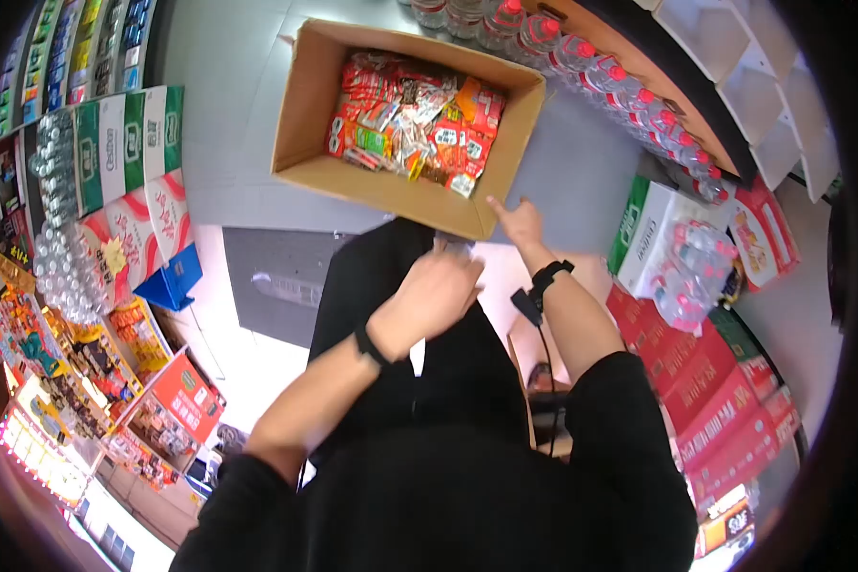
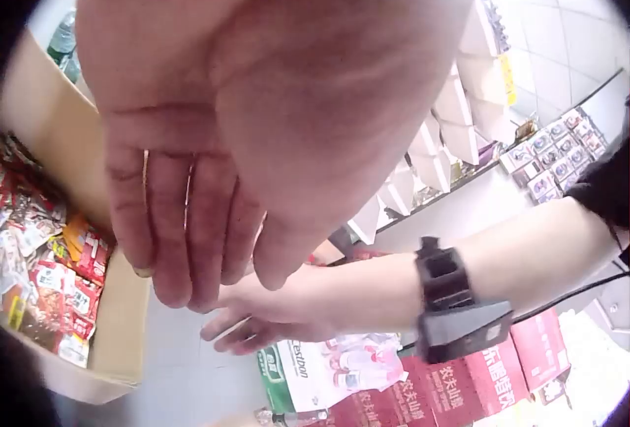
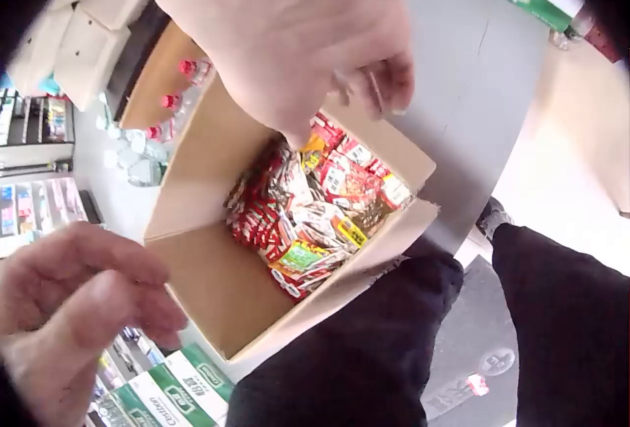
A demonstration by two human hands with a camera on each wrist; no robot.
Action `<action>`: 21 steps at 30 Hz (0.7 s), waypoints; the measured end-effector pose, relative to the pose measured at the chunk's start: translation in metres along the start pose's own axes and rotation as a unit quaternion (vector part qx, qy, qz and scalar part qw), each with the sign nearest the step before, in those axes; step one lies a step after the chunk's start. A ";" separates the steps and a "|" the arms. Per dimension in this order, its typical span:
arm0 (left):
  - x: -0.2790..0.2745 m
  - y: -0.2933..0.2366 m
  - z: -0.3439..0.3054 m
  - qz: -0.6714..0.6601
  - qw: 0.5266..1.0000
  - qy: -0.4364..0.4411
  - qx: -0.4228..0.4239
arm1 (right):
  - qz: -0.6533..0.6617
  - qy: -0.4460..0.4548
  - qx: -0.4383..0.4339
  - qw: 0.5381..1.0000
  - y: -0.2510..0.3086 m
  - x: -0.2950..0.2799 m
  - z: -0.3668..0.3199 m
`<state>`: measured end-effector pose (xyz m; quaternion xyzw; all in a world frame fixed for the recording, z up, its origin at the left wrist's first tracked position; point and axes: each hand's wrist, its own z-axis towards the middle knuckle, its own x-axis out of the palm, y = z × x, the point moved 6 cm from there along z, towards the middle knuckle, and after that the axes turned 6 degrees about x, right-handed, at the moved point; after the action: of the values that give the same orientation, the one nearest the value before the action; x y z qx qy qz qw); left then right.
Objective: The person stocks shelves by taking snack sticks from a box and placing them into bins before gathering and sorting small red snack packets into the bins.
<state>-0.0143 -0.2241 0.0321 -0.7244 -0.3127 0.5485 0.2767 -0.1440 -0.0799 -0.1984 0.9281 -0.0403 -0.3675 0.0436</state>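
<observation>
Two hands hang over the near rim of an open box [image 1: 391, 191] on the floor, filled with red packets [image 1: 415, 119] whose print is unreadable. The left hand [image 1: 434, 296] has loose, empty fingers. The right hand [image 1: 520, 224] is relaxed and empty, forefinger by the box's corner. A carton [image 1: 639, 224] nearby reads "Cestbon".

matt cardboard box [image 1: 313, 119] w/ glossy plastic snack pkts [image 1: 415, 124].

One cardboard box [image 1: 300, 124], many snack packets [image 1: 415, 119], one left hand [image 1: 439, 291], one right hand [image 1: 517, 224]
</observation>
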 end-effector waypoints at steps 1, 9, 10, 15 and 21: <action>-0.003 0.000 -0.009 -0.010 0.999 -0.031 -0.011 | 0.013 -0.004 -0.001 1.000 0.011 0.008 0.020; 0.068 0.030 -0.072 -0.139 0.985 0.040 -0.093 | 0.145 0.025 -0.008 0.989 -0.026 0.059 0.061; 0.066 0.033 -0.077 -0.137 0.984 0.063 -0.093 | 0.145 0.017 -0.012 0.989 -0.026 0.050 0.057; 0.074 0.018 -0.066 -0.079 0.993 0.073 -0.051 | 0.150 -0.033 0.027 0.988 -0.134 0.025 0.085; 0.085 -0.006 -0.033 0.031 0.992 0.121 -0.009 | 0.115 -0.094 0.078 0.986 -0.264 -0.040 0.100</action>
<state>0.0342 -0.1574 -0.0082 -0.7975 -0.2596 0.4618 0.2887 -0.2302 0.1819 -0.2729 0.8794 -0.1788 -0.4410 0.0094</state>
